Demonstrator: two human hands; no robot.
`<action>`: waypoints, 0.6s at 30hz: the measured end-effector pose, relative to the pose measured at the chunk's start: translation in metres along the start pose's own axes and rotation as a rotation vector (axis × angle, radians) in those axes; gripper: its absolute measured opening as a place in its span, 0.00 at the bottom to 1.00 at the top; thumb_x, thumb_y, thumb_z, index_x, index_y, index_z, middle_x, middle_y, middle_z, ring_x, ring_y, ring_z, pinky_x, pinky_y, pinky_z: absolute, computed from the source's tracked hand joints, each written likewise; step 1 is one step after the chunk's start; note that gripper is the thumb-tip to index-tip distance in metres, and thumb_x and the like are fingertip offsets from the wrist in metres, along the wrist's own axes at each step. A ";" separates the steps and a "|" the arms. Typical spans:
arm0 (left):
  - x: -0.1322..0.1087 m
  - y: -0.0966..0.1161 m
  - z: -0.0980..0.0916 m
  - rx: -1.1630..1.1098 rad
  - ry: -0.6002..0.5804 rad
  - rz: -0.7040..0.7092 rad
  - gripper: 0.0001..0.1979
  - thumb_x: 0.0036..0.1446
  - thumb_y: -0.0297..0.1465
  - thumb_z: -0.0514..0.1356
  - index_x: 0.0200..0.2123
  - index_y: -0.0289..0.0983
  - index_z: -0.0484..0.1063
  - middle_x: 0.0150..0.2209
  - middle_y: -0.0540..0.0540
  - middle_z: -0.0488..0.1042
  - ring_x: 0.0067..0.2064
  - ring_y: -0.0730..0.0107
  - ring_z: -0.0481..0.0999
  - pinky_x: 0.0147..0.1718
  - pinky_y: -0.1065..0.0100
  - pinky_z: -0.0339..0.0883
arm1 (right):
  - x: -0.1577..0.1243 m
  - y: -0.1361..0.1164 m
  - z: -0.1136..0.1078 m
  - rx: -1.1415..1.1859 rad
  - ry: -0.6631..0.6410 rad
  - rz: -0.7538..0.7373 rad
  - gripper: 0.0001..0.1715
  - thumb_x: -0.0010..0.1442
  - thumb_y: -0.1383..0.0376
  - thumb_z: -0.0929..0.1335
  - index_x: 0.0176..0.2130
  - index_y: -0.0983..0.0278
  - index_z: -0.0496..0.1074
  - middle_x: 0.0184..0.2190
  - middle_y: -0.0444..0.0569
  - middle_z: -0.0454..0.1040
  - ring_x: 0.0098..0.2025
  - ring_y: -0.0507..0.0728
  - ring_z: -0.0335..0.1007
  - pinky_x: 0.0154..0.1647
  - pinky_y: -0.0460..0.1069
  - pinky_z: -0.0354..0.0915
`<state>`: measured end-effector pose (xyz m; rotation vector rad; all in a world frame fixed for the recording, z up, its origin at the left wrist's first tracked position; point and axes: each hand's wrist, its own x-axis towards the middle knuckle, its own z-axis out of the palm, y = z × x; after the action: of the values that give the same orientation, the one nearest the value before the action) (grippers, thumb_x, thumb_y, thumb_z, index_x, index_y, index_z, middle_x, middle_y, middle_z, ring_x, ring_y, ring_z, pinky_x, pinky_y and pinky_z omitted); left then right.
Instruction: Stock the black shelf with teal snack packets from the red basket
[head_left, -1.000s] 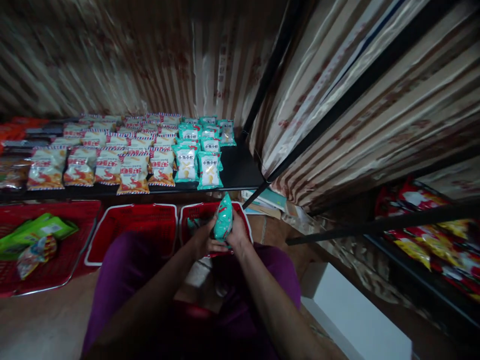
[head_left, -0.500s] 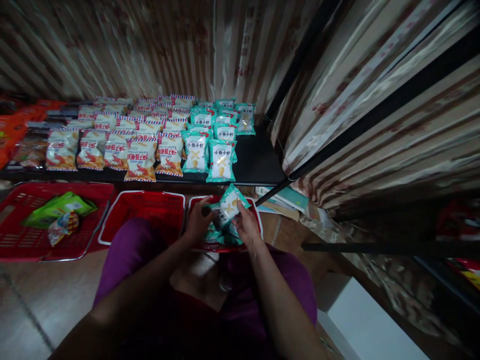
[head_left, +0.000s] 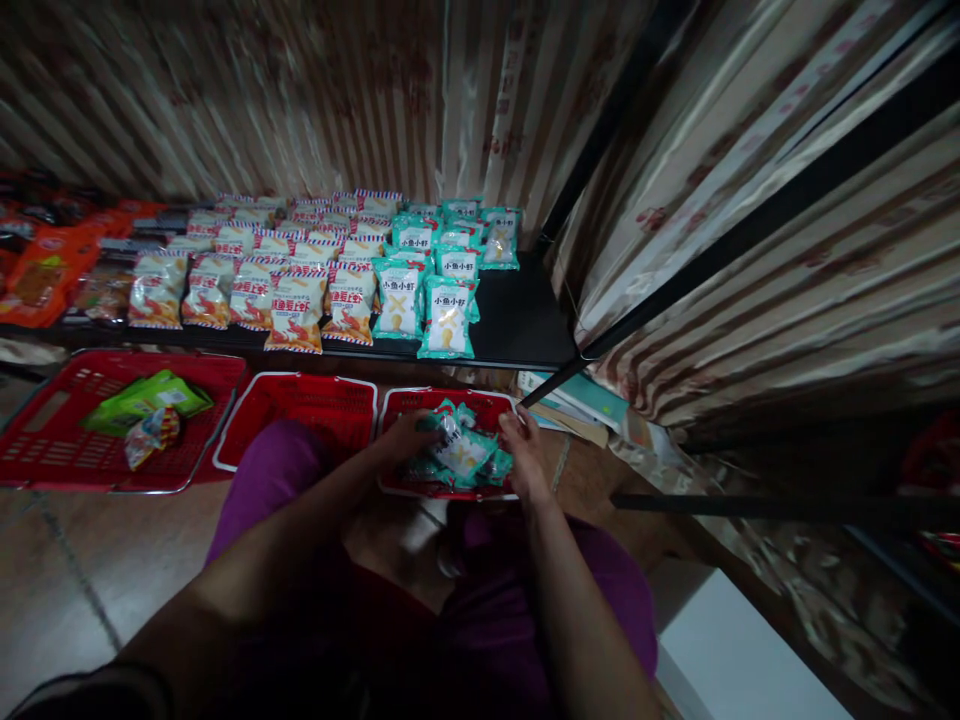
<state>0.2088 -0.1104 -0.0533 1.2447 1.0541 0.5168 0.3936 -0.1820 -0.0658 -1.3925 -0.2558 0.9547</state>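
The left hand (head_left: 409,437) is in the left end of a red basket (head_left: 491,405), its fingers at the edge of the teal bags (head_left: 461,450) heaped inside – whether they are closed on one, I cannot tell. The right hand (head_left: 527,450) is at the basket's right rim with bent fingers; its grip on the rim cannot be made out. The basket stands on the floor just before a black shelf (head_left: 525,320), near the purple trousers (head_left: 285,460) of the person. On the shelf are upright teal packets (head_left: 448,315), then white-and-orange packets (head_left: 295,310) to their left, and orange packs (head_left: 49,275) at the far left. To the left of the basket is a second basket (head_left: 322,405), and beyond it a wide basket (head_left: 45,440) with green bags (head_left: 146,400) – a small colourful bag (head_left: 154,437) lies against them
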 end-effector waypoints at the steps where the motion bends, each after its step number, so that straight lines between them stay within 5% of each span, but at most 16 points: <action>1: 0.002 0.003 -0.007 0.071 -0.079 0.062 0.13 0.40 0.32 0.67 0.33 0.36 0.75 0.28 0.50 0.75 0.30 0.69 0.72 0.29 0.71 0.67 | -0.001 -0.003 -0.001 -0.034 -0.112 -0.050 0.27 0.41 0.62 0.76 0.43 0.57 0.72 0.41 0.42 0.77 0.44 0.52 0.72 0.40 0.44 0.68; 5: 0.008 0.019 -0.016 0.114 -0.235 0.180 0.19 0.37 0.34 0.69 0.37 0.36 0.76 0.33 0.47 0.77 0.34 0.66 0.73 0.33 0.69 0.67 | -0.013 -0.002 0.009 -0.133 -0.526 0.097 0.26 0.44 0.55 0.75 0.42 0.61 0.73 0.32 0.45 0.79 0.30 0.53 0.74 0.30 0.46 0.68; 12: -0.006 0.009 0.019 -0.291 -0.022 -0.054 0.30 0.40 0.43 0.69 0.46 0.34 0.70 0.39 0.41 0.76 0.37 0.64 0.75 0.36 0.67 0.66 | -0.007 0.008 0.020 0.037 -0.122 0.092 0.25 0.38 0.50 0.76 0.33 0.61 0.72 0.22 0.41 0.77 0.23 0.54 0.72 0.25 0.48 0.68; 14: -0.011 0.000 0.031 -0.309 -0.046 -0.036 0.29 0.39 0.44 0.70 0.43 0.34 0.72 0.36 0.42 0.76 0.34 0.66 0.74 0.34 0.68 0.66 | -0.004 0.005 0.019 0.021 -0.129 0.070 0.26 0.37 0.50 0.76 0.34 0.61 0.73 0.23 0.42 0.77 0.24 0.54 0.73 0.25 0.48 0.68; 18: -0.016 -0.010 0.043 -0.272 0.158 0.023 0.22 0.42 0.44 0.68 0.34 0.33 0.74 0.28 0.46 0.75 0.29 0.70 0.72 0.30 0.69 0.64 | -0.007 -0.003 0.018 -0.005 -0.296 0.085 0.24 0.40 0.49 0.75 0.34 0.60 0.73 0.27 0.42 0.78 0.27 0.53 0.73 0.26 0.45 0.67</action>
<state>0.2367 -0.1481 -0.0587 0.9889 1.0618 0.7597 0.3785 -0.1739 -0.0565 -1.2721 -0.4234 1.2323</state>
